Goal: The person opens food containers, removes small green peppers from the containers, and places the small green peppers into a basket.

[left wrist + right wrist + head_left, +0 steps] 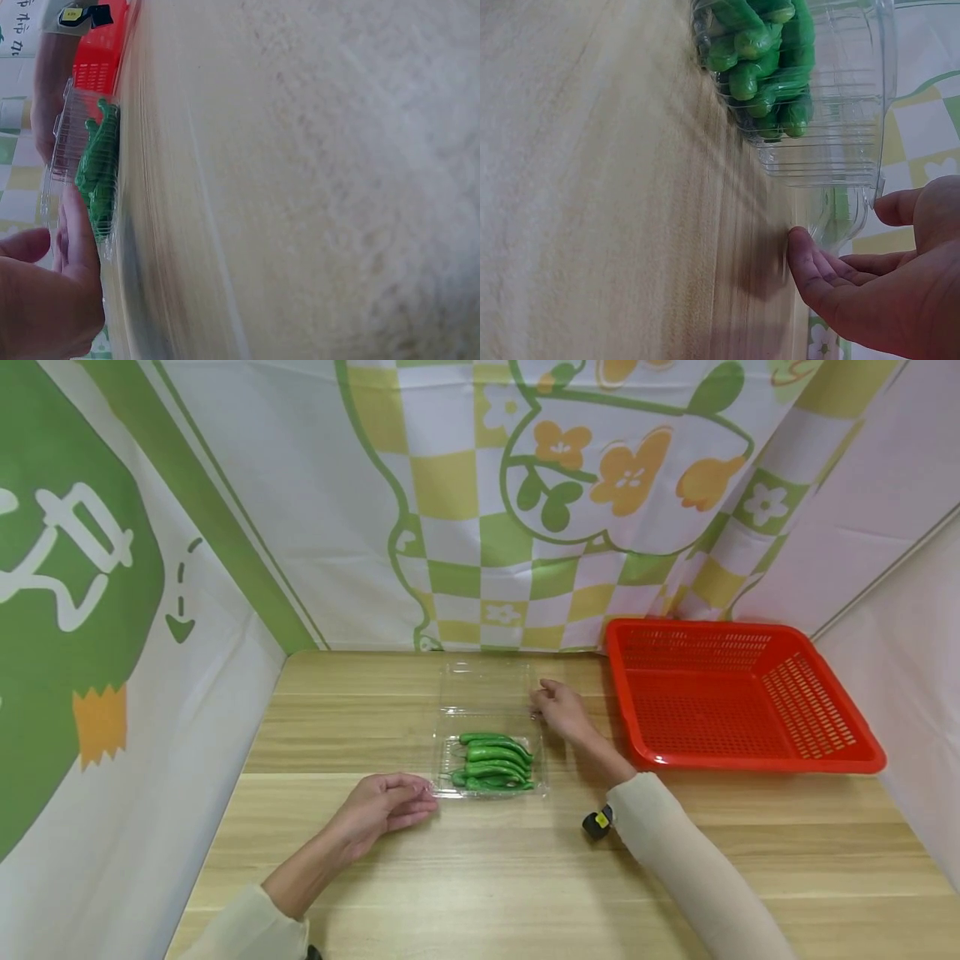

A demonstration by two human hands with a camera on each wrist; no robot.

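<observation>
Long green chili peppers lie side by side in a clear plastic clamshell box on the table, its lid folded back away from me. My left hand is at the box's near left corner. Seen from the left wrist, its index finger stretches along the box wall, the thumb standing apart. Beside the hinge on the right is my right hand. In the right wrist view its thumb reaches the clear rim, while the other fingers extend loosely below, near the table.
A red plastic basket with slotted walls stands at the back right, close to my right forearm. Printed fabric hangs behind the wooden table, with more fabric along both sides. A small black device is at my right cuff.
</observation>
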